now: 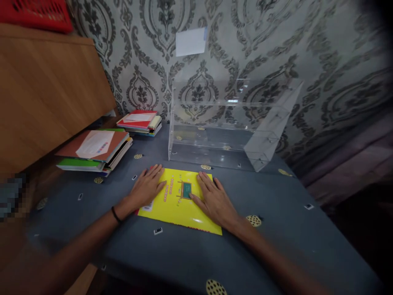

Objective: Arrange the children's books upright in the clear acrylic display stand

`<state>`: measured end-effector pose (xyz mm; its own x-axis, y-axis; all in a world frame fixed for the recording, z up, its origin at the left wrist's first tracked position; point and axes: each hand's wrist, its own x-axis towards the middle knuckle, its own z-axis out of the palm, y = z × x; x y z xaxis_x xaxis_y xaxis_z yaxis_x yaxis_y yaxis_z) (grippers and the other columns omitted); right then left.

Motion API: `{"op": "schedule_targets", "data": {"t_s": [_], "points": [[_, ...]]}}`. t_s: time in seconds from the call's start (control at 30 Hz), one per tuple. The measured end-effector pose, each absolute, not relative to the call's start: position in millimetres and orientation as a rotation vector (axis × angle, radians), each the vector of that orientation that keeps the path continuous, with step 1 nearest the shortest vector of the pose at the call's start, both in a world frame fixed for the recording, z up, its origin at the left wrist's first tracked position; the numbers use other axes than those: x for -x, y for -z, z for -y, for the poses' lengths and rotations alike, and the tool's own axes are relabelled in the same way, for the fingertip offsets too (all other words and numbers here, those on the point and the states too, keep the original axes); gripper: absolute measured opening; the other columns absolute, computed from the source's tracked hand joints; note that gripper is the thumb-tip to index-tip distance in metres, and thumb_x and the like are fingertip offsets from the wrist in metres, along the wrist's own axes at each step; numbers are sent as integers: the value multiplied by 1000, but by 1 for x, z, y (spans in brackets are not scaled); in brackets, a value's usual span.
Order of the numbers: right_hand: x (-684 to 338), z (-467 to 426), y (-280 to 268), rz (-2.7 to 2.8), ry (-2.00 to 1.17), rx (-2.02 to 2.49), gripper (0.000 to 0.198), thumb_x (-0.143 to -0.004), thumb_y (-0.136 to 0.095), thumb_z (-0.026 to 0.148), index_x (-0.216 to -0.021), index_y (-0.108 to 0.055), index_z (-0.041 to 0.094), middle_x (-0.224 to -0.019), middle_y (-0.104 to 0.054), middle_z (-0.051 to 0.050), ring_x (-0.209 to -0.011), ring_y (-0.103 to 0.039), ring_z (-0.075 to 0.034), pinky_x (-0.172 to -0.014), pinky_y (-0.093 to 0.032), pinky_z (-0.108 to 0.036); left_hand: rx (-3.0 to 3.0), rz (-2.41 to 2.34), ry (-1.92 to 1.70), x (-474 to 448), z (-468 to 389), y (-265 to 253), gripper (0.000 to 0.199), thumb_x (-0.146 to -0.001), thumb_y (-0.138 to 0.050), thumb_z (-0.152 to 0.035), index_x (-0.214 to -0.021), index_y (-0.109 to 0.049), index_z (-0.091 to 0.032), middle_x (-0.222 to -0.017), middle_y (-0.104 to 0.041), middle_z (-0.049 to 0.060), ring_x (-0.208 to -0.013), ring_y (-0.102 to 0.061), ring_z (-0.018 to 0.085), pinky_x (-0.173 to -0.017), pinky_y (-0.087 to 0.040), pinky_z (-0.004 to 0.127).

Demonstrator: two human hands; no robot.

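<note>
A yellow book [181,215] with a small green chalkboard picture lies flat on the table, turned sideways to me. My left hand [146,188] rests flat over its left edge, fingers stretched out. Across the right part of the cover lies my right hand [216,200], its fingers extended and the thumb reaching toward the chalkboard picture. Neither hand is wrapped round anything. A strip of red shows along the book's left edge, beside my left hand. Behind the book stands a clear acrylic rack [215,153] with tiered shelves.
Two stacks of books stand at the left: a nearer stack [113,149] with a brown top and a farther stack [144,119] with a red top. A wooden cabinet [49,90] bounds the left side. The patterned grey cloth [129,246] covers the table. A white card [190,43] is on the wall.
</note>
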<state>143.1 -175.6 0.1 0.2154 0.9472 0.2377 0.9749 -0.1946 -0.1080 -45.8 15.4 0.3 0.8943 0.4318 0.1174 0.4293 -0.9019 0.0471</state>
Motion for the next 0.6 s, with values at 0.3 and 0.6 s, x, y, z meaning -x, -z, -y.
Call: {"op": "schedule_targets", "data": {"t_s": [0.3, 0.6], "points": [[-162, 171, 48, 1861, 386, 2131, 58, -98, -30, 46, -136, -58, 11, -143, -57, -22, -136, -50, -36, -106, -43, -60, -2914, -855, -127, 56, -18, -5, 53, -103, -33, -41, -150, -38, -16, -160, -37, 13, -150, -30, 24, -120, -29, 52], [-142, 115, 61, 2056, 429, 1828, 53, -96, -29, 49, -120, -69, 23, -133, -66, -17, -129, -57, -36, -102, -45, -63, -2855, -807, -192, 63, -18, -12, 55, -103, -34, -43, -149, -36, -14, -160, -37, 14, -150, -29, 25, -119, -27, 56]]}}
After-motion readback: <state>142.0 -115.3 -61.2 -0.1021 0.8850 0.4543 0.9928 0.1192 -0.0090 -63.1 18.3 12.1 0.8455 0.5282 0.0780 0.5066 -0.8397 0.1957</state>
